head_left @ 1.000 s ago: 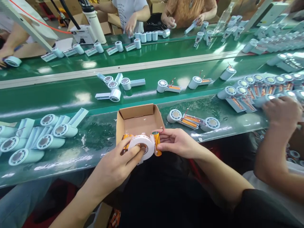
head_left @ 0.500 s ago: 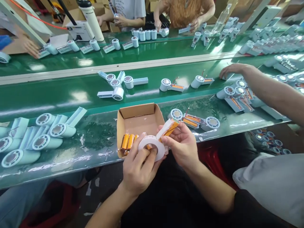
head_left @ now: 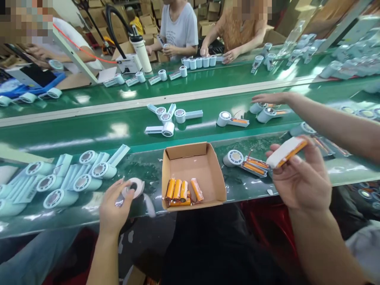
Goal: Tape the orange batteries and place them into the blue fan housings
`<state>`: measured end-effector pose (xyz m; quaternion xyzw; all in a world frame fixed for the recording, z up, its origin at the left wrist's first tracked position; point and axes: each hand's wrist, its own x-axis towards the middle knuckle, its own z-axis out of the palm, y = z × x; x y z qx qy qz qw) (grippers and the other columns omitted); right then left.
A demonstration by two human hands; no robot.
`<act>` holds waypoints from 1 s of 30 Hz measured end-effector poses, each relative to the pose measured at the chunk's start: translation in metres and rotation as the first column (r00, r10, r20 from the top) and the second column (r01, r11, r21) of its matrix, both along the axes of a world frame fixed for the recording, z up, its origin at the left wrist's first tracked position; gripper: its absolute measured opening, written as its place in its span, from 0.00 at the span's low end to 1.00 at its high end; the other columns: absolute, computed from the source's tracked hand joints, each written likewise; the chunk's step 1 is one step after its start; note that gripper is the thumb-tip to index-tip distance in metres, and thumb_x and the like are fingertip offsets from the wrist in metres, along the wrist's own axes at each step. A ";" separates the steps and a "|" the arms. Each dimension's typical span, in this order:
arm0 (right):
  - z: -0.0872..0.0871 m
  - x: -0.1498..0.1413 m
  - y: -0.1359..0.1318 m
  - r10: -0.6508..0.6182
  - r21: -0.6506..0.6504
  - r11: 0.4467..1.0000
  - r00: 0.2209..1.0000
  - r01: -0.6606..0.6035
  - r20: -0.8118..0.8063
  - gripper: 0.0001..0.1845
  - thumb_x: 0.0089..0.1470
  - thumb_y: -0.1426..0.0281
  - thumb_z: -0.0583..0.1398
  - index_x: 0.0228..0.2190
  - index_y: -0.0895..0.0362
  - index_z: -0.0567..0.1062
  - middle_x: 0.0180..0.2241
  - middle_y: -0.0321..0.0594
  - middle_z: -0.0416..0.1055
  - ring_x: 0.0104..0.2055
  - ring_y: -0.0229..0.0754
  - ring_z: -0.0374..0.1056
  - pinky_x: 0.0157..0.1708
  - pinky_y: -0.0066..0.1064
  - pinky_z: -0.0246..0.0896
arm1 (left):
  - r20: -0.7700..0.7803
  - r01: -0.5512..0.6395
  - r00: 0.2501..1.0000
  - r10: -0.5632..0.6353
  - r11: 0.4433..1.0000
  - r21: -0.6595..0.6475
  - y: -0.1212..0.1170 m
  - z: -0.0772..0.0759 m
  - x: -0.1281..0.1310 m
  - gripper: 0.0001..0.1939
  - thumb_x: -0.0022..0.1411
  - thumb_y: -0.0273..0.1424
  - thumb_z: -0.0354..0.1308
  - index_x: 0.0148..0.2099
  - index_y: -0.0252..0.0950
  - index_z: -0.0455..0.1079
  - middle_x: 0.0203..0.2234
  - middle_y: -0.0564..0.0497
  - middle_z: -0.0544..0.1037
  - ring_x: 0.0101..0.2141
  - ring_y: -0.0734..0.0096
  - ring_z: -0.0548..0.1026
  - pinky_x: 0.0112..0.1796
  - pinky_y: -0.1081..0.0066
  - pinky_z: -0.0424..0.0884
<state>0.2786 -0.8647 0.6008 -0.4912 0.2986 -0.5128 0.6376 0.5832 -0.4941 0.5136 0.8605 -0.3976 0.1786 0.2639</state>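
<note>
My left hand [head_left: 114,206] is closed on the rim of a roll of white tape [head_left: 137,185], held low over the bench left of an open cardboard box [head_left: 218,174]. In my right hand [head_left: 305,184], raised to the right of the box, an orange battery [head_left: 292,154] is pinched between thumb and fingers. A white strip of tape covers the side of it that faces up. Several more orange batteries [head_left: 177,189] lie in the near left part of the box, and a single battery [head_left: 197,189] leans apart from them.
Light-blue fan housings [head_left: 61,198] crowd the bench at left. Right of the box, another housing [head_left: 234,158] has batteries in its handle. More housings [head_left: 168,129] stand on the green belt [head_left: 124,136]. A co-worker's arm [head_left: 320,109] reaches in from the right; other people work across the belt.
My hands have moved apart: the left with the tape roll to the left, the right with the battery to the right. The battery has come away from the roll, tape strip on it.
</note>
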 end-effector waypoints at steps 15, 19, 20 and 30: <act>-0.021 -0.054 -0.024 -0.022 -0.111 0.994 0.989 0.006 -0.143 0.16 0.58 0.58 0.72 0.47 0.38 0.81 0.33 0.39 0.85 0.33 0.55 0.84 0.31 0.45 0.83 | -0.153 0.323 0.943 -0.294 0.712 0.624 -0.377 0.066 0.100 0.20 0.73 0.38 0.63 0.62 0.37 0.74 0.62 0.39 0.76 0.60 0.49 0.75 0.59 0.45 0.74; -0.012 -0.051 -0.051 0.019 -0.146 0.988 0.985 -0.045 -0.172 0.17 0.56 0.56 0.72 0.47 0.41 0.81 0.31 0.39 0.85 0.30 0.54 0.83 0.25 0.41 0.80 | -0.198 0.448 0.874 -0.443 0.580 0.680 -0.391 0.058 0.090 0.15 0.72 0.35 0.65 0.58 0.37 0.76 0.61 0.43 0.75 0.59 0.55 0.75 0.58 0.49 0.76; -0.007 -0.041 -0.059 0.040 -0.162 0.984 0.984 -0.069 -0.173 0.19 0.56 0.56 0.73 0.48 0.42 0.81 0.32 0.39 0.86 0.31 0.53 0.84 0.26 0.40 0.80 | -0.209 0.471 0.858 -0.470 0.554 0.687 -0.393 0.055 0.086 0.13 0.71 0.32 0.65 0.56 0.37 0.76 0.62 0.43 0.75 0.60 0.54 0.74 0.58 0.49 0.76; -0.012 0.145 -0.123 0.234 -0.367 0.763 0.756 -0.533 -0.612 0.19 0.62 0.62 0.64 0.53 0.52 0.75 0.38 0.37 0.87 0.41 0.46 0.83 0.46 0.40 0.77 | -0.345 0.540 0.831 -0.437 0.481 0.691 -0.421 0.057 0.074 0.17 0.73 0.41 0.64 0.56 0.37 0.76 0.54 0.44 0.79 0.53 0.58 0.78 0.55 0.51 0.78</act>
